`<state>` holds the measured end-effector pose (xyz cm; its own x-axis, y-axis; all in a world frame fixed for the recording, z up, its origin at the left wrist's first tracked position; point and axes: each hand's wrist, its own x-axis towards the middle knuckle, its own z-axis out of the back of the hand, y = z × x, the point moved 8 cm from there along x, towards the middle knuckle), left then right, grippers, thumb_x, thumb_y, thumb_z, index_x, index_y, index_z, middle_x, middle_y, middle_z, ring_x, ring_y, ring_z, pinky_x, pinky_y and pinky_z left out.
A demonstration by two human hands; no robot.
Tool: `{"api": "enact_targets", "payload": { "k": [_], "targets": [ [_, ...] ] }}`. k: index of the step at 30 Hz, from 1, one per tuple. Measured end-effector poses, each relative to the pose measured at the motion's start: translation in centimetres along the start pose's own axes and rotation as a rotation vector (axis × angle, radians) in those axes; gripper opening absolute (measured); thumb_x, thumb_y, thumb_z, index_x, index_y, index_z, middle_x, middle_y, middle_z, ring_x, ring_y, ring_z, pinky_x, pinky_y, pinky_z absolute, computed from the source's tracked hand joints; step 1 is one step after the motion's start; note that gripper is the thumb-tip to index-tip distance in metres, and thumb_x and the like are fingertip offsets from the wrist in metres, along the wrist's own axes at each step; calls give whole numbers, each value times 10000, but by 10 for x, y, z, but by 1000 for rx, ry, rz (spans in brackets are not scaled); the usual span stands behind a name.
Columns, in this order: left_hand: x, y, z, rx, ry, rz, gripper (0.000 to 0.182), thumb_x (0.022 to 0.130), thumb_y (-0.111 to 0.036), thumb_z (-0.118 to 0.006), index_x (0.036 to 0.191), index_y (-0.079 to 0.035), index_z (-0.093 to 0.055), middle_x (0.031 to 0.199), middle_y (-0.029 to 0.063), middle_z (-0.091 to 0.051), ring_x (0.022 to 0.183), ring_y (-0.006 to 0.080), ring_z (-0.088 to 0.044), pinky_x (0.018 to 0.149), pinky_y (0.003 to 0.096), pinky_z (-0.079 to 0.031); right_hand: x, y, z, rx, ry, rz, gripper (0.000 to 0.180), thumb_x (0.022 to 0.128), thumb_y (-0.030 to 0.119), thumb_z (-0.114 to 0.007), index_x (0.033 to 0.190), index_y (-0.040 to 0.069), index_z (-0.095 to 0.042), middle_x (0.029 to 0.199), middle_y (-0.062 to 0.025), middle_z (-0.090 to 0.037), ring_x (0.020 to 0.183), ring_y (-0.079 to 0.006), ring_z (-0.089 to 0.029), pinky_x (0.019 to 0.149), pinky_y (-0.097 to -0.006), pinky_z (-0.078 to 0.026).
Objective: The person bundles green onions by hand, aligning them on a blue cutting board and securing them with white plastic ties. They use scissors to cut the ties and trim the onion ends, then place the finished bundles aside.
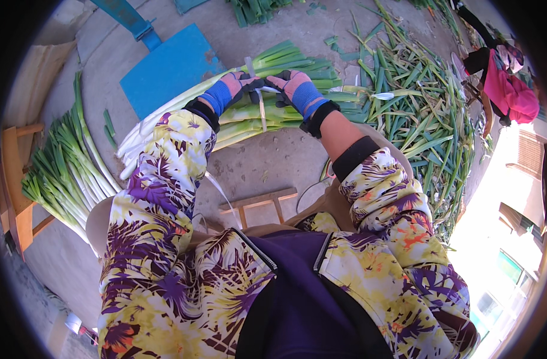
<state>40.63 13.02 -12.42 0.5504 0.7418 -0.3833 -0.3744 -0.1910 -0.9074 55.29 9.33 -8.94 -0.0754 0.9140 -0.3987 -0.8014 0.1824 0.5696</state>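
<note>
A thick bundle of long green onions (280,60) lies crosswise before me, white ends to the left and trimmed green tops to the right. A pale strap (262,112) passes around its middle. My left hand (230,86), in a pink and blue glove with dark fingertips, pinches the strap on top of the bundle. Close beside it, my right hand (296,87) in a matching glove grips a short length of the same strap. The fingertips nearly meet, and whether the strap is knotted between them is hidden.
A blue platform scale (165,67) stands just beyond the bundle. Loose green onions (71,170) lie at the left by a wooden frame (17,188). Cut leaves (426,121) are heaped at the right. A small wooden stool (260,199) is near my legs. Another person (509,92) is at the far right.
</note>
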Motion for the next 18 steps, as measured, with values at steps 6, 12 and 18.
{"api": "enact_targets", "payload": {
  "k": [6, 12, 18],
  "targets": [
    [2, -23, 14, 399, 139, 143, 427, 679, -477, -706, 821, -77, -655, 662, 29, -601, 573, 110, -513, 526, 262, -415, -13, -12, -25, 542, -86, -102, 336, 778, 309, -625, 908, 0, -601, 814, -143, -647, 713, -246, -625, 666, -307, -494],
    [13, 12, 7, 54, 393, 28, 266, 727, -281, -705, 908, -95, -649, 809, 58, -652, 683, 166, -593, 700, 302, -478, -31, 32, -12, 86, 187, -38, 444, 722, 425, -648, 947, 43, -626, 912, -171, -630, 830, -307, -597, 748, -336, -472],
    [1, -34, -10, 585, 359, -166, 355, 713, -179, -687, 1047, -95, -602, 876, 91, -635, 838, 218, -602, 761, 318, -477, -29, 3, -33, 438, 248, -194, 377, 743, 328, -682, 918, 2, -608, 774, -125, -635, 649, -212, -609, 596, -292, -486]
  ]
}}
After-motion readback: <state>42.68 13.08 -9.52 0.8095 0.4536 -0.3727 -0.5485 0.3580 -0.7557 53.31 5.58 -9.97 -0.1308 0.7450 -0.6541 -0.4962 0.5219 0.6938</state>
